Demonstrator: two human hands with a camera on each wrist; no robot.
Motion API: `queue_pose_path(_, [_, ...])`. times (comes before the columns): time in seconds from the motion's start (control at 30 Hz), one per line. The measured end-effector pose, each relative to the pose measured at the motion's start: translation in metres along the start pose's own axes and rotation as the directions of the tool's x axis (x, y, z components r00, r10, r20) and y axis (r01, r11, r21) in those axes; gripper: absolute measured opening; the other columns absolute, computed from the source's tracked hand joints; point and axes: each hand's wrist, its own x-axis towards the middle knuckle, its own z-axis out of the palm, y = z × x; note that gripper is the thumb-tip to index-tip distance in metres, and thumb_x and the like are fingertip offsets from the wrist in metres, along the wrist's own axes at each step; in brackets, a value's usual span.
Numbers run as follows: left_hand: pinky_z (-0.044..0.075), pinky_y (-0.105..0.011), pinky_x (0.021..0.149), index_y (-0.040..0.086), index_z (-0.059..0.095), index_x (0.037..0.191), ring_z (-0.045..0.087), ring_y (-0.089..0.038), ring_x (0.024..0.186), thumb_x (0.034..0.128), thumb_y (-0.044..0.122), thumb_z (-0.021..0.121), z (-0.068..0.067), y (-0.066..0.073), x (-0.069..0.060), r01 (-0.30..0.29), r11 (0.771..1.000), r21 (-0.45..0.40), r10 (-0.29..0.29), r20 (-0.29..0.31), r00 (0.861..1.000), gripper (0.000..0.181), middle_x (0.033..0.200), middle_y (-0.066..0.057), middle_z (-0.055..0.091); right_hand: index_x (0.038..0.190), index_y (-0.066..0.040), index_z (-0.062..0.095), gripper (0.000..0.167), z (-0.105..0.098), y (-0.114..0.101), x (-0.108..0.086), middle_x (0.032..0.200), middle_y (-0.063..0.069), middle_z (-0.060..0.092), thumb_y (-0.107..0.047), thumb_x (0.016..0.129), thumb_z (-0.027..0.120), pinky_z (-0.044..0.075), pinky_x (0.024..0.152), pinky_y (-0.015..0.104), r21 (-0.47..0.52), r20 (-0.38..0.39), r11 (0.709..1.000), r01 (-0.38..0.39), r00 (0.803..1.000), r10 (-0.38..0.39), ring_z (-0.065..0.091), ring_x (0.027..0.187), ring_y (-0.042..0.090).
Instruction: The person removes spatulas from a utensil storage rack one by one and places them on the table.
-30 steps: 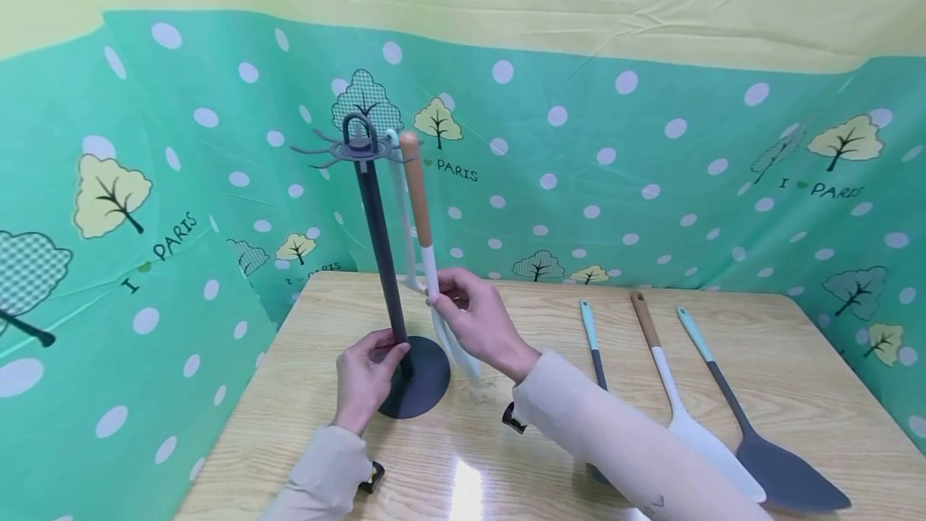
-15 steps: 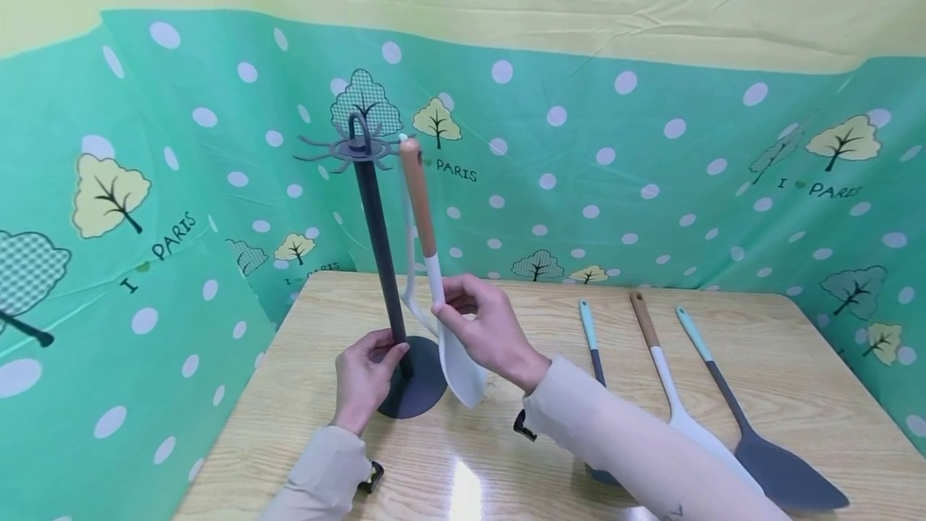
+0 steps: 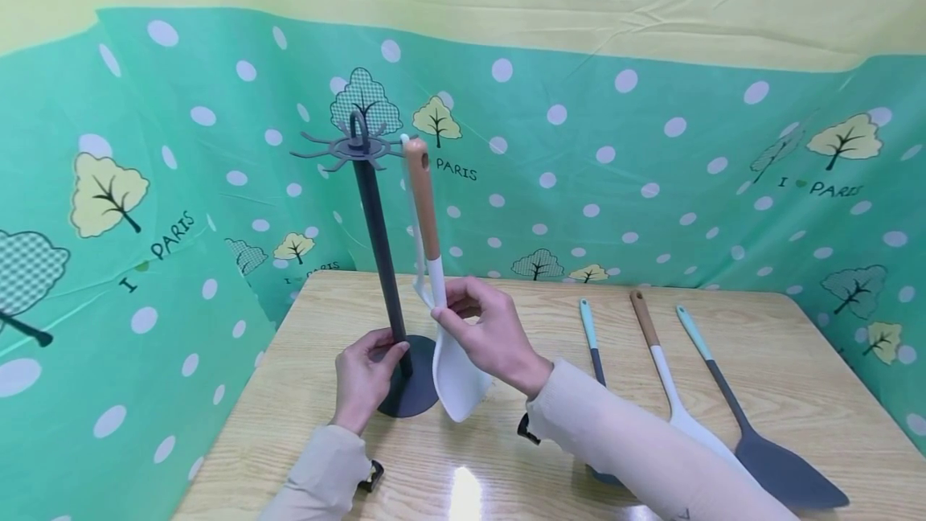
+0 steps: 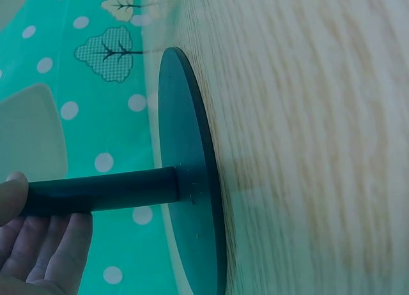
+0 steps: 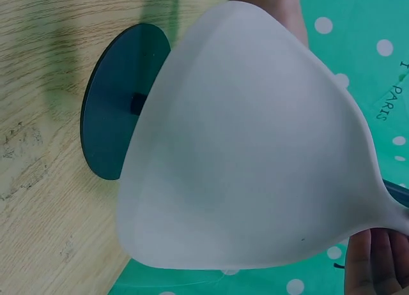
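Observation:
My left hand (image 3: pixel 366 376) holds the lower pole of a black utensil stand (image 3: pixel 378 239), thumb and fingers around it above the round base (image 4: pixel 185 180). In my right hand (image 3: pixel 488 328) is a white wok spatula with a wooden handle (image 3: pixel 424 207), pinched at its white neck, handle up. The spatula's broad blade (image 5: pixel 243 142) hangs down beside the base. Its handle end, with a hole, is close to the hooks at the stand's top; whether it touches one I cannot tell. Just behind it hangs a white utensil (image 3: pixel 419 264) with a pale mint top, largely hidden.
To the right on the wooden table (image 3: pixel 550 320) lie a mint-handled utensil (image 3: pixel 589 328) partly under the right sleeve, a wooden-handled white spatula (image 3: pixel 644 318), and a dark turner (image 3: pixel 784 469). A green and yellow patterned cloth (image 3: pixel 593 127) stands behind.
The spatula in my right hand has come slightly right and down, its blade turning to show more of its face. The utensil behind has shifted a little. My left hand stays on the pole.

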Motion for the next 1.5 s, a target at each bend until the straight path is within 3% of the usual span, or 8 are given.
queue_pose_path(0.47, [0.057, -0.03, 0.072, 0.008, 0.073, 0.095, 0.07, -0.018, 0.08, 0.0799, 0.008, 0.078, 0.001, -0.001, 0.0, -0.015, 0.999, -0.028, 0.014, -0.015, 1.0, 0.016, 0.088, -0.005, 0.072, 0.098, 0.001, 0.064, 0.014, -0.007, -0.002, -0.008, 0.091, 0.012, 0.066, 0.002, 0.085, 0.068, 0.057, 0.07, 0.037, 0.01, -0.003, 1.0, 0.004, 1.0, -0.004, 0.065, 0.078, 0.024])
queue_pose_path(0.87, [0.057, -0.029, 0.073, 0.009, 0.074, 0.096, 0.07, -0.016, 0.082, 0.0808, 0.011, 0.078, 0.0, 0.0, -0.001, 0.024, 0.999, -0.028, -0.024, 0.003, 1.0, 0.016, 0.089, -0.004, 0.072, 0.098, 0.0, 0.065, 0.014, -0.016, -0.004, -0.018, 0.089, 0.01, 0.066, 0.002, 0.085, 0.068, 0.056, 0.07, 0.036, 0.006, -0.008, 0.999, -0.033, 0.999, 0.033, 0.064, 0.076, 0.022])
queue_pose_path(1.13, [0.057, -0.027, 0.073, 0.01, 0.073, 0.097, 0.07, -0.016, 0.082, 0.0816, 0.011, 0.077, -0.002, 0.001, -0.001, 0.024, 0.999, -0.044, -0.023, 0.012, 1.0, 0.016, 0.09, -0.004, 0.072, 0.095, -0.001, 0.066, 0.011, -0.027, -0.001, -0.023, 0.087, 0.008, 0.065, -0.001, 0.085, 0.069, 0.056, 0.069, 0.034, 0.021, -0.026, 0.99, -0.137, 0.99, 0.137, 0.064, 0.079, 0.023])
queue_pose_path(1.37, [0.057, -0.032, 0.074, 0.009, 0.073, 0.098, 0.07, -0.017, 0.081, 0.0813, 0.009, 0.077, -0.001, 0.0, -0.002, 0.008, 0.999, -0.051, -0.008, 0.006, 1.0, 0.017, 0.089, -0.005, 0.072, 0.095, -0.013, 0.067, 0.011, -0.034, 0.034, -0.026, 0.088, 0.002, 0.066, -0.012, 0.085, 0.072, 0.057, 0.069, 0.033, 0.017, -0.024, 0.977, -0.214, 0.977, 0.214, 0.065, 0.083, 0.016])
queue_pose_path(1.5, [0.057, -0.034, 0.074, 0.009, 0.073, 0.097, 0.07, -0.017, 0.081, 0.0813, 0.009, 0.077, -0.001, 0.001, -0.002, 0.017, 0.999, -0.05, -0.016, 0.006, 1.0, 0.016, 0.089, -0.005, 0.072, 0.096, -0.009, 0.067, 0.011, -0.04, 0.018, -0.027, 0.088, 0.005, 0.065, -0.01, 0.086, 0.071, 0.057, 0.071, 0.033, 0.01, -0.013, 0.968, -0.252, 0.968, 0.252, 0.065, 0.083, 0.018])
